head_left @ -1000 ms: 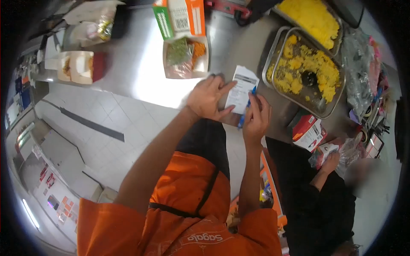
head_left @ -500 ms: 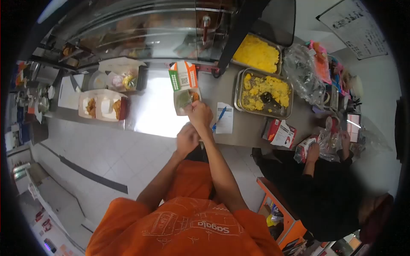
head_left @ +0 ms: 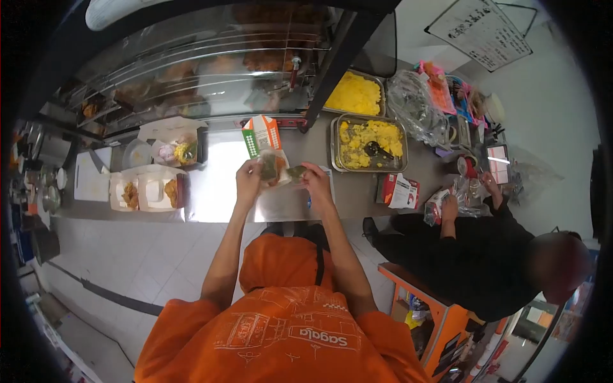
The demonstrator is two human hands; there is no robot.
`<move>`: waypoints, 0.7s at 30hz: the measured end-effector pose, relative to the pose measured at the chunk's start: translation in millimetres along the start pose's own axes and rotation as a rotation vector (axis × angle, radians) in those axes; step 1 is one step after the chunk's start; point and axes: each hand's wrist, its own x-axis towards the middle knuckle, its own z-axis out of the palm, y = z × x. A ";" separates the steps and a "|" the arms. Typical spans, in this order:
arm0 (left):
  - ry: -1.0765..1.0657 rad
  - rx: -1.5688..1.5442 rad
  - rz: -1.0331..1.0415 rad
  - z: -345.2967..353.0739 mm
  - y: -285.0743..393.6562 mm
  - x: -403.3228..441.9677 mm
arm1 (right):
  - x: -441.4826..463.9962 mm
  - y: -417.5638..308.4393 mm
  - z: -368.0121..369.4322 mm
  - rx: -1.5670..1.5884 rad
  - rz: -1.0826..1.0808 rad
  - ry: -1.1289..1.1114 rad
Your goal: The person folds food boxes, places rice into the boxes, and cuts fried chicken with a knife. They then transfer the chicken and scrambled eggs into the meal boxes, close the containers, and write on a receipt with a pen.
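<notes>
At the counter's front edge, my left hand (head_left: 249,181) is closed on a small clear packet (head_left: 269,167) with green contents. My right hand (head_left: 314,181) pinches a second green packet (head_left: 297,172) a little to the right. Both packets are over an open carton (head_left: 261,135) with a green and orange lid; orange food shows between them. Behind my right hand lies a white paper slip (head_left: 329,181), partly covered, with a blue pen (head_left: 310,200) mostly hidden beside it.
On the left are open boxes with fried food (head_left: 147,189) and a box with packets (head_left: 172,143). To the right stand trays of yellow food (head_left: 370,142) and a red-white box (head_left: 401,191). A person in black (head_left: 466,255) handles plastic-wrapped items at the far right.
The pen has left my right hand and the slip. Both hands came to the carton and took hold of green packets. The view has tilted up, showing the glass display case.
</notes>
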 end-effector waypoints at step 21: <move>-0.423 -0.153 -0.213 16.4 -12.0 6.0 | -15.3 -52.1 31.4 -0.120 0.083 0.009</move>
